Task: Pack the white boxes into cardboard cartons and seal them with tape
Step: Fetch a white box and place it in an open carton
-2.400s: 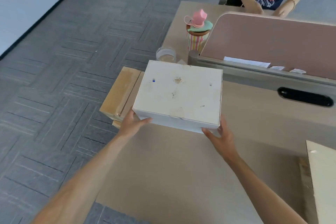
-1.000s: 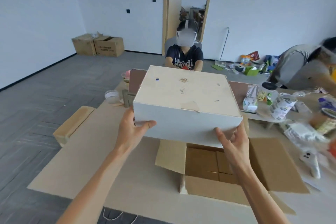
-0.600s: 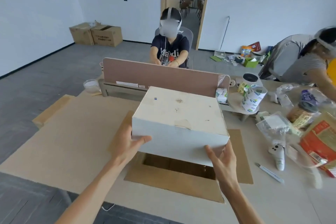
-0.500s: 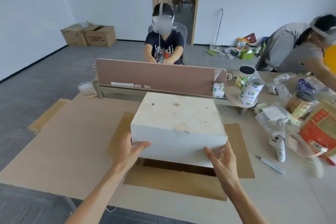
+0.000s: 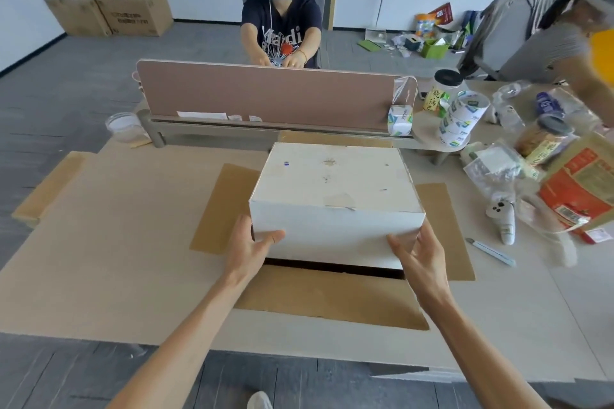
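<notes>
A white box (image 5: 335, 176) with a scuffed top sits partly down in the mouth of an open cardboard carton (image 5: 329, 299), whose flaps lie spread flat on the desk. My left hand (image 5: 252, 249) holds the box's near left corner, thumb on the front face and fingers hidden round the side. At the near right corner my right hand (image 5: 418, 256) holds it the same way. The inside of the carton is hidden, apart from a dark gap below the front face. Two rolls of printed tape (image 5: 400, 119) (image 5: 461, 123) stand at the back right.
A pink desk divider (image 5: 265, 93) runs behind the carton, with a seated person (image 5: 282, 26) beyond it. Snack bags (image 5: 584, 183), jars, a white controller (image 5: 503, 219) and a pen-like tool (image 5: 490, 251) crowd the right side, where another person (image 5: 531, 26) leans in. Flat cardboard (image 5: 50, 183) lies at the left edge.
I have carried the white box from the desk's left end to above the open carton and lowered it; its base now sits in the carton's mouth. Both hands keep the same hold.
</notes>
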Demonstrator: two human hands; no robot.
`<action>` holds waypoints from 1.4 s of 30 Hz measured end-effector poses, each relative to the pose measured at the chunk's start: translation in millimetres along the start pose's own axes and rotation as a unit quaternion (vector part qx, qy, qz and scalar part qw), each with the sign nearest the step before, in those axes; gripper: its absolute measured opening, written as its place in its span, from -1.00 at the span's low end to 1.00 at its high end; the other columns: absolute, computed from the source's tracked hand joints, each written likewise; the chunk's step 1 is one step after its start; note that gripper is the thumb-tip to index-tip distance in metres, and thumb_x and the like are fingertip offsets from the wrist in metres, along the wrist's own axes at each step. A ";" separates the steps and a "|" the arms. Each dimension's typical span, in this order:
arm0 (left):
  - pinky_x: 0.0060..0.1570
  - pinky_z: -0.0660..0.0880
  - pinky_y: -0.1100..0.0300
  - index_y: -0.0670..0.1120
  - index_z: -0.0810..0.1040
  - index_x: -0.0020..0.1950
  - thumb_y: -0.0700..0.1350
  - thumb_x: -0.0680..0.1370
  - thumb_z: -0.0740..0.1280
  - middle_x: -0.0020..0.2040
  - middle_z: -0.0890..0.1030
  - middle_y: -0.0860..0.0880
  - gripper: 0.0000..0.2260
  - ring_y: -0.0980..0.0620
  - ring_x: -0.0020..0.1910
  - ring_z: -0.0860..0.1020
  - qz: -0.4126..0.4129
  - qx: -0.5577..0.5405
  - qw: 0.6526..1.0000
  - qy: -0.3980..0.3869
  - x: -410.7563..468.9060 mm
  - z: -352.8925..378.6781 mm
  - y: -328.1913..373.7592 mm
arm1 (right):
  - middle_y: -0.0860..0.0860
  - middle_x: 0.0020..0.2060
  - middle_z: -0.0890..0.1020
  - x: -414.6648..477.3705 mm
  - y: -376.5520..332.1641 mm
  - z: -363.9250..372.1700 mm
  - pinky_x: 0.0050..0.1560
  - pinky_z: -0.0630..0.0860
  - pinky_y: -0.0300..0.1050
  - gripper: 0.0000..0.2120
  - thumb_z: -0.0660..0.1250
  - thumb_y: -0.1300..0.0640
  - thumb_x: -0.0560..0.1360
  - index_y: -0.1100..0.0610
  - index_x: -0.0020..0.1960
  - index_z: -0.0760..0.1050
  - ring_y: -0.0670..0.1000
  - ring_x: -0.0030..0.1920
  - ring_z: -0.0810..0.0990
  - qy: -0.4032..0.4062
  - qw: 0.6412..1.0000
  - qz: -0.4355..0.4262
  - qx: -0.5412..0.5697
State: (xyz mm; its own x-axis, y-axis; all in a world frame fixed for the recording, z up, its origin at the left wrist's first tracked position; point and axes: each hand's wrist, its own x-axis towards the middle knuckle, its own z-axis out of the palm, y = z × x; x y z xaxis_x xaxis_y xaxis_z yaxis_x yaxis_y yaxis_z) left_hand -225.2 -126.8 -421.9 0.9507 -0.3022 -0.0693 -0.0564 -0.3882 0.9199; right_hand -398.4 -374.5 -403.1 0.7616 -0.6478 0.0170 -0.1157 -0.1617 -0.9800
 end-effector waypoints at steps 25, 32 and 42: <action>0.10 0.35 0.30 0.31 0.23 0.47 0.12 0.65 0.14 0.14 0.59 0.23 -0.63 0.24 0.12 0.53 0.081 0.069 0.992 -0.064 -0.8 -57.9 32.4 | 0.08 0.18 0.63 19.4 -19.3 -45.8 0.10 0.49 0.11 -0.54 0.19 -0.08 0.62 0.04 0.47 0.30 0.21 0.13 0.60 0.086 0.903 -0.046 -0.419; 0.23 0.35 0.19 0.33 0.24 0.46 0.46 0.39 0.26 0.27 0.42 0.37 -0.33 0.26 0.29 0.37 0.130 0.288 0.903 -0.292 -46.0 -49.7 41.5 | -0.16 0.12 0.64 -7.5 -32.3 -17.4 0.23 0.50 -0.12 -0.41 0.31 -0.32 0.44 -0.07 0.38 0.46 -0.16 0.12 0.60 -0.257 0.912 -0.051 -0.316; 0.07 0.51 0.16 0.06 0.61 0.21 0.03 0.42 0.52 0.00 0.61 0.22 -0.63 0.23 0.00 0.56 0.261 0.268 0.923 -0.085 -62.8 -47.6 29.0 | -0.19 0.14 0.61 -16.2 -27.0 -29.2 0.24 0.48 -0.11 -0.45 0.49 -0.15 0.40 -0.05 0.34 0.49 -0.19 0.13 0.56 -0.252 0.904 -0.102 -0.328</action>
State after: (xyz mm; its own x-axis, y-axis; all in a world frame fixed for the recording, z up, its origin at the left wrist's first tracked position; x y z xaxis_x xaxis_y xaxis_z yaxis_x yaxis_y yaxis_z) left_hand -272.0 -77.6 -372.5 0.6921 -0.6852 0.2269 -0.6796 -0.5128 0.5245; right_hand -426.2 -381.4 -371.1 0.9847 -0.1590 -0.0709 -0.1675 -0.7542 -0.6350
